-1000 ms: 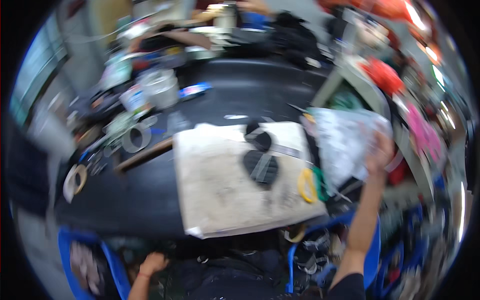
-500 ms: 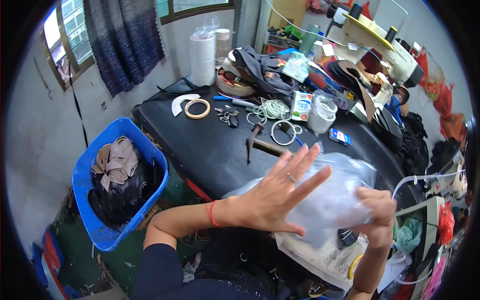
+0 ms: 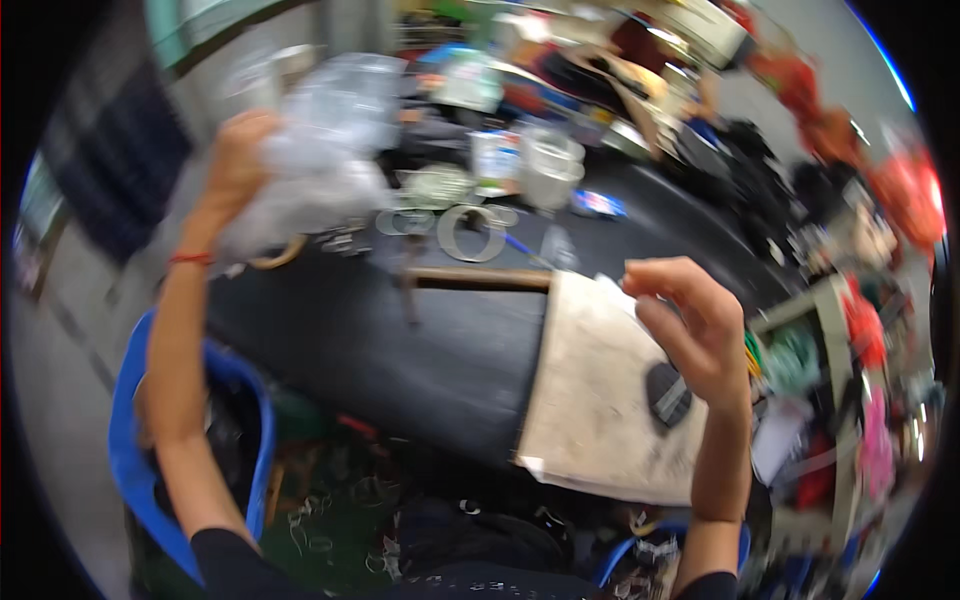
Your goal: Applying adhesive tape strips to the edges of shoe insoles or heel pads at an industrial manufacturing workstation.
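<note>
At the far left, my left hand, with a red cord on its wrist, is closed on a clear plastic bag. The bag billows to the right of the hand, over the back left of the black table, and is smeared by motion. My right hand is held up over the right side of a pale board, its fingers bent and apart from the thumb, with nothing in it. Just below that hand, a dark oval object lies on the board.
Left of the black table stands a blue tub. A hammer, a white ring, and a lidded clear jar sit on the table. Shelves with bags stand at the right.
My left hand, spread in front of the bag before, has closed on it and swung to the far left. My right hand has let go of the bag. The view has turned.
</note>
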### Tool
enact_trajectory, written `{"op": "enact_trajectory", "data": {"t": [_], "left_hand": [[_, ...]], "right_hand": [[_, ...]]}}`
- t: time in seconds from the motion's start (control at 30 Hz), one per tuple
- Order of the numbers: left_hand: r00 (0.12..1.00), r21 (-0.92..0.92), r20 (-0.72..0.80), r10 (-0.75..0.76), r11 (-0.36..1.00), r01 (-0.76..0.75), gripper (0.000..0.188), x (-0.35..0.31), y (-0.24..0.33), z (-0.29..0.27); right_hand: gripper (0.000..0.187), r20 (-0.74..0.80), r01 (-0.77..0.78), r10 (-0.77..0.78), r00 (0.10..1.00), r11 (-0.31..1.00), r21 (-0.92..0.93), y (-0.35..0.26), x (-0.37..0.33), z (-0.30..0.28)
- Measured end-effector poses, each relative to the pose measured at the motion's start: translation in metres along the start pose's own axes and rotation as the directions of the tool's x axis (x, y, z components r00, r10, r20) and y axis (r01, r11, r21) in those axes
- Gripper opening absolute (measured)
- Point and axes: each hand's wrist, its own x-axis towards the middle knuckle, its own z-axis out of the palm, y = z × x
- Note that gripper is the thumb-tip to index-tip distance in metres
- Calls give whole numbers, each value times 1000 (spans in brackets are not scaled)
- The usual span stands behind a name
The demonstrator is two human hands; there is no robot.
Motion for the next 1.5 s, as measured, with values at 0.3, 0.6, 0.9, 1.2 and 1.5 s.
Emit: {"op": "enact_trajectory", "data": {"t": [0.3,0.6,0.9,1.2,1.5], "left_hand": [[849,105,-349,-396,884,456,94,-118,-183,75],[957,-172,-26,-289,944,281,36,-79,207,73],[902,-280,430,26,954,106,74,-128,408,124],[835,-754,410,-367,378,537,27,-109,409,105],[717,-836,542,-439,-371,404,24,-70,380,100]], "right_hand": [[21,-429,-581,466,774,792,-187,100,-163,-56],[48,-431,-651,489,758,605,-459,116,-201,13],[20,-303,-502,402,864,738,-451,91,-185,55],[12,-320,-244,432,843,838,488,54,-197,61],[7,-634,-472,226,739,845,-249,102,-221,26]]}}
